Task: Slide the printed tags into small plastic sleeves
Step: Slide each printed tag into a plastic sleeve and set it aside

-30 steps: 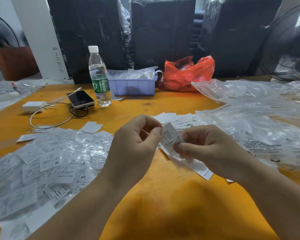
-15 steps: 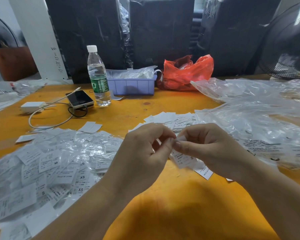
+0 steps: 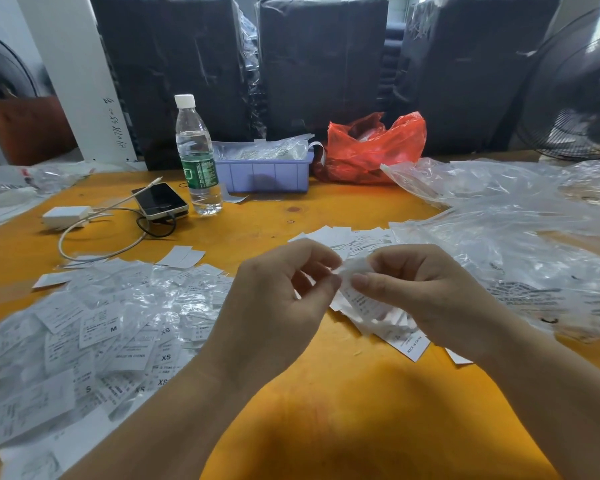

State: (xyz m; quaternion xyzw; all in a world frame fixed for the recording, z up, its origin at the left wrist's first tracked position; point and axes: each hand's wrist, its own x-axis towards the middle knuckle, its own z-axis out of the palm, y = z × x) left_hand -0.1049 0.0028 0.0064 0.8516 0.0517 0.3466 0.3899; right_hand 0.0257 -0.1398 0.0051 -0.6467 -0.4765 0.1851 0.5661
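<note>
Both hands meet above the orange table [image 3: 326, 393]. My left hand [image 3: 278, 306] pinches the edge of a white printed tag [image 3: 355, 268] between thumb and forefinger. My right hand [image 3: 420, 289] grips the same tag from the other side; whether a clear sleeve is around it I cannot tell. Loose printed tags [image 3: 347, 237] lie under and behind the hands. At the left spreads a heap of tags inside small plastic sleeves [image 3: 94, 330], with size letters showing.
Crumpled clear plastic bags [image 3: 520, 237] cover the right of the table. At the back stand a water bottle [image 3: 196, 157], a phone [image 3: 160, 200] with charger cable, a purple bin [image 3: 267, 173] and a red bag [image 3: 371, 150]. A fan [image 3: 575, 88] is far right.
The tag stood upright between the hands a second ago; the hands then closed together over it and now hold it lower, bent between the fingertips.
</note>
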